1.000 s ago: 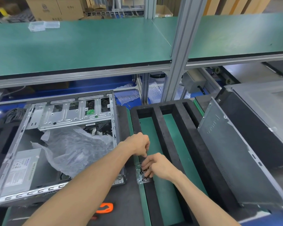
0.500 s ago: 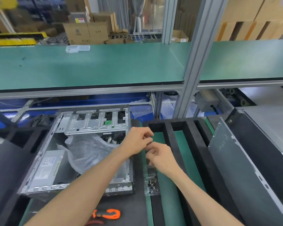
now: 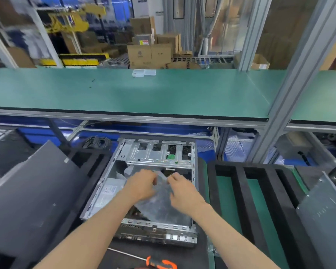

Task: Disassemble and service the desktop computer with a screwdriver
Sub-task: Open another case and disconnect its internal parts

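Note:
The open desktop case [image 3: 155, 224] lies on its side on the black mat, with its silver drive cage [image 3: 159, 152] at the far end and the power supply [image 3: 109, 189] on the left inside. A crumpled clear plastic bag [image 3: 159, 206] lies inside the case. My left hand [image 3: 142, 185] is over the bag, its fingers curled on the bag's upper edge. From the right, the outstretched fingers of my right hand [image 3: 182, 189] touch the same raised edge. The orange-handled screwdriver [image 3: 161, 264] lies on the mat in front of the case, held by neither hand.
A black foam tray [image 3: 241, 191] with green slots lies right of the case. A dark side panel [image 3: 27, 200] leans at the left and a grey metal panel [image 3: 322, 220] at the right. A green shelf [image 3: 124, 94] overhangs the far side.
Both hands moved left from the foam tray and the small screw bag to the inside of the case, onto the plastic bag. The view has swung left and upward.

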The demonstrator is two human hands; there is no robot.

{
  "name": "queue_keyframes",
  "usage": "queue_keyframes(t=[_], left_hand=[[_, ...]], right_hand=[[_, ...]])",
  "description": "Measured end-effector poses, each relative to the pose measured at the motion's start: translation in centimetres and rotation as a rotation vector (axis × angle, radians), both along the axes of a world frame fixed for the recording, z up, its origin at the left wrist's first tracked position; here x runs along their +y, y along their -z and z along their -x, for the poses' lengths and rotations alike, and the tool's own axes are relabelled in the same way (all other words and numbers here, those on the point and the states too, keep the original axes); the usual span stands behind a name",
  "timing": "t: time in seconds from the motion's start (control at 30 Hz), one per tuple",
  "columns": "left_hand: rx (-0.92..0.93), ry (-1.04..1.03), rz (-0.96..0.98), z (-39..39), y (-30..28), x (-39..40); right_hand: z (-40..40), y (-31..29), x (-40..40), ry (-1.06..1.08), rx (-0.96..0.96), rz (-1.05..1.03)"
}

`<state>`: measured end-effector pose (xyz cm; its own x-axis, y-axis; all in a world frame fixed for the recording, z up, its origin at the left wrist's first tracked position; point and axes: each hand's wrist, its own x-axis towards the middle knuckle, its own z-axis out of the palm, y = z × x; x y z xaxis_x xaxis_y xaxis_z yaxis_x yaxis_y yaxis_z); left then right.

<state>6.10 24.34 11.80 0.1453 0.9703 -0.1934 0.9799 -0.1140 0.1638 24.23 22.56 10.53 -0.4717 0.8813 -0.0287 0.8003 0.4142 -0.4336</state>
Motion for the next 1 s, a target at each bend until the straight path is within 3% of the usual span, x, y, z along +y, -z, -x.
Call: queue_keyframes(t=[0.23,0.33,0.63,0.8,1.0], left_hand=[[0.411,0.246,0.333,4.0,0.9,0.9],[0.453,0.314,0.378,5.1,1.6,0.8],[-0.045,0.18,-0.204,6.4,2.3,0.8],[-0.432,-0.036,-0.289,6.2,-0.2,0.9],[-0.974,-0.242,-0.428,6.2,-2.4,-0.1]], right_hand=[[4.1,1.1,1.5,0.012,-0.297,0.004],[4.5,1.2,2.2,0.029,-0.337,0.016],[4.5,0.2,3.0,0.159,-0.148,0.038],[3.9,-1.6,3.5,0.235,0.066,0.014],[3.0,-4.6,3.2,0.422,0.477,-0.03]])
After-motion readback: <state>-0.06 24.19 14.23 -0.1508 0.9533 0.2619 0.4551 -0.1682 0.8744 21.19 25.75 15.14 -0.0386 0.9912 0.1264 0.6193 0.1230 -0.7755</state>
